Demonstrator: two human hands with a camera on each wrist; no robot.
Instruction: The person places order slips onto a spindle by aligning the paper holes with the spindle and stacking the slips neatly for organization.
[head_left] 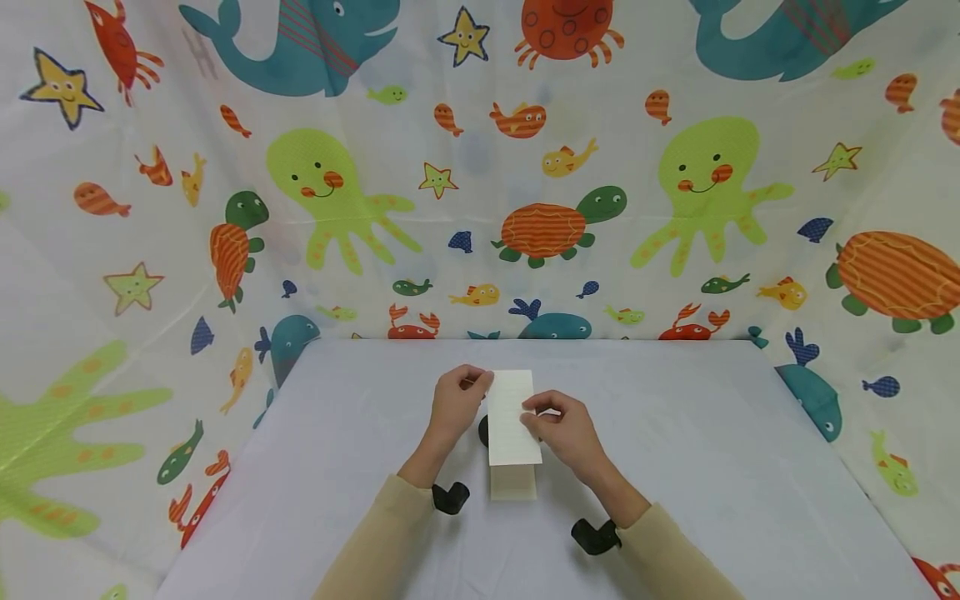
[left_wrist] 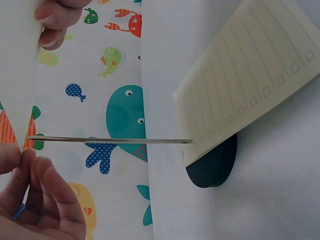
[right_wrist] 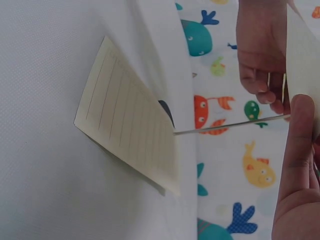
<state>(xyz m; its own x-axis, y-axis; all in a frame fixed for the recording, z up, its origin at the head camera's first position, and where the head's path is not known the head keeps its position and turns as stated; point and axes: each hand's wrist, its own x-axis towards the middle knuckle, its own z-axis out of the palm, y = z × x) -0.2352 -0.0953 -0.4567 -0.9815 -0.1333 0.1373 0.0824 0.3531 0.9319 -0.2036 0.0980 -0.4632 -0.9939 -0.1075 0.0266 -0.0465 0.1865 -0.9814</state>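
— Paper sheet (head_left: 513, 415), lined and pale: who has it, starting from the left?

— The left hand (head_left: 456, 402) pinches its far left corner between thumb and fingertips; the left-wrist view shows those fingers (left_wrist: 47, 192) curled beside the sheet's thin edge. The sheet is lifted above the middle of the table (head_left: 315, 467), long edges running near to far.

— And under it?

— A notepad (head_left: 513, 482) lies flat on the cloth, its near edge poking out below the sheet. A dark round object (left_wrist: 215, 165) sits beneath the pad's far left side, partly hidden; I cannot tell what it is.

— The right side?

— The right hand (head_left: 564, 429) grips the sheet's right edge about halfway along, thumb (right_wrist: 299, 132) pressed on top, fingers curled under.

— Room around them?

— Bare grey tablecloth spreads wide to the left and right of the hands, and on the far side up to the sea-creature curtain (head_left: 540, 225). The table's left and right edges are well apart from the pad.
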